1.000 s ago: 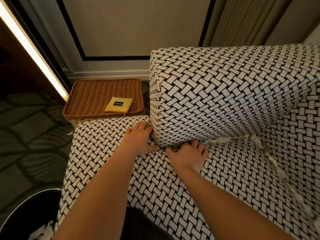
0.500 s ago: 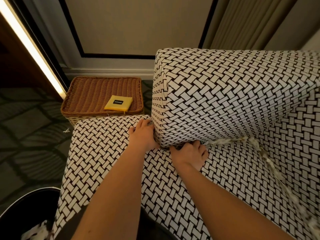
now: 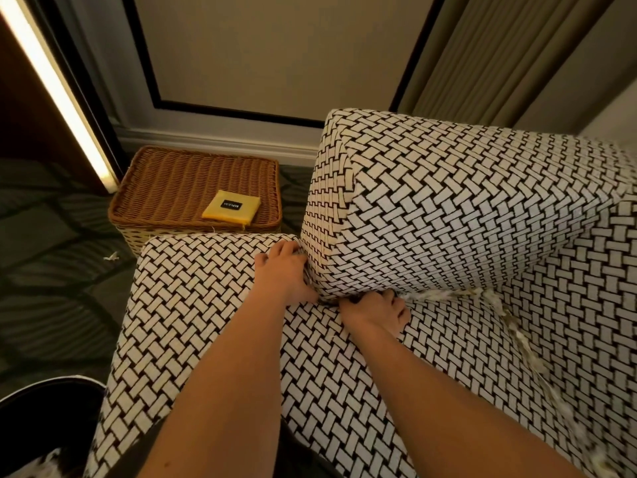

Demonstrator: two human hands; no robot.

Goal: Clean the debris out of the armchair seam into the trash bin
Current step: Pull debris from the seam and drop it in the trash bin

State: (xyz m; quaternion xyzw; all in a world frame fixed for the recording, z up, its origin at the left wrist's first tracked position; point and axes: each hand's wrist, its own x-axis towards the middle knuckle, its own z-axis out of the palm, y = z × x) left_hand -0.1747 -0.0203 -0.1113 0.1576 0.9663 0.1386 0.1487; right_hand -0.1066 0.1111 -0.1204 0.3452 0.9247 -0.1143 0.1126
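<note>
Digging phase at seam: my left hand flat, pressing armrest corner; right hand fingers buried in gap, grip unclear. Next, I reckon: rake debris out, carry to trash bin

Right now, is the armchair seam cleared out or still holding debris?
Still holding debris: pale scraps line the seam beyond the right hand and run along the seat's far side.

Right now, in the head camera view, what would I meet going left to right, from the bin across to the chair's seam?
trash bin → wicker basket → left hand → right hand → pale debris
</note>
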